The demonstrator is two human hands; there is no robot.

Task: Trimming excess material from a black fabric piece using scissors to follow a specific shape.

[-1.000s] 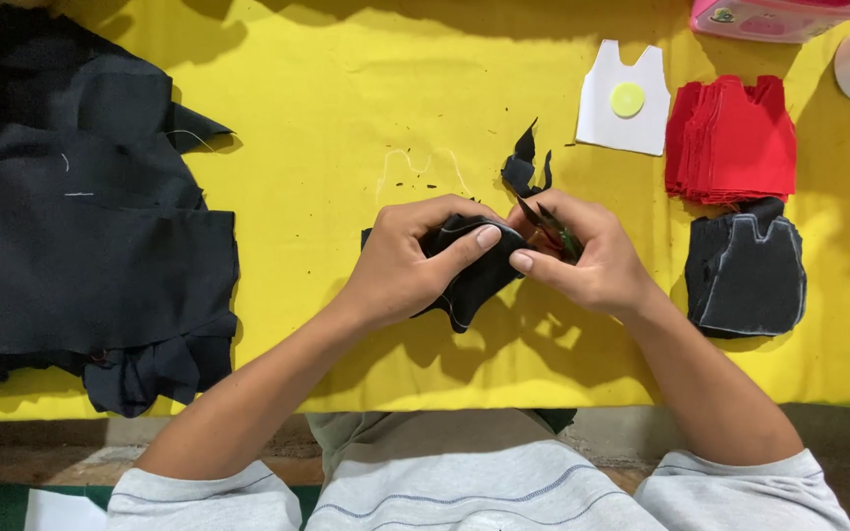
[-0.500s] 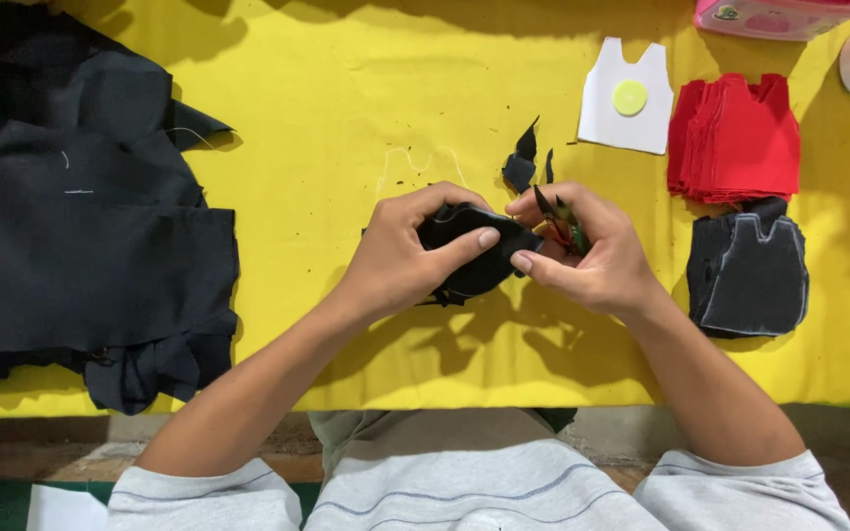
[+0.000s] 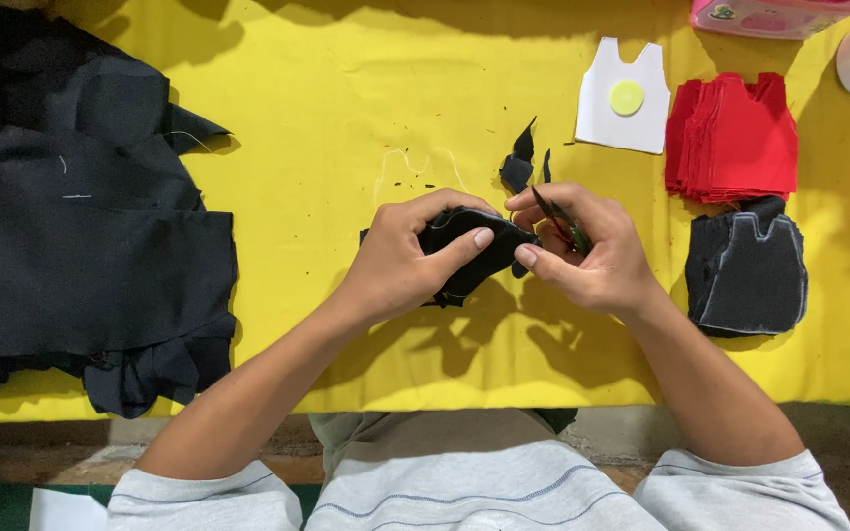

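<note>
The left hand (image 3: 400, 261) was closed around a small piece of black cloth (image 3: 464, 251), held just above the yellow tabletop (image 3: 346, 88) near its middle. The right hand (image 3: 592, 251) pinched the cloth's right edge and gripped small scissors (image 3: 561, 221) between curled fingers. The cloth looked light, soft and floppy, likely to sag wherever unsupported, so it seemed best held taut between both hands, close to the edge being worked. A cut black stack (image 3: 748, 270) lay to the right.

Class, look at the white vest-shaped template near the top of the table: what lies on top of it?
A round yellow-green disc lies on the white template, near its neck. Whatever is beneath the disc is covered.
</note>
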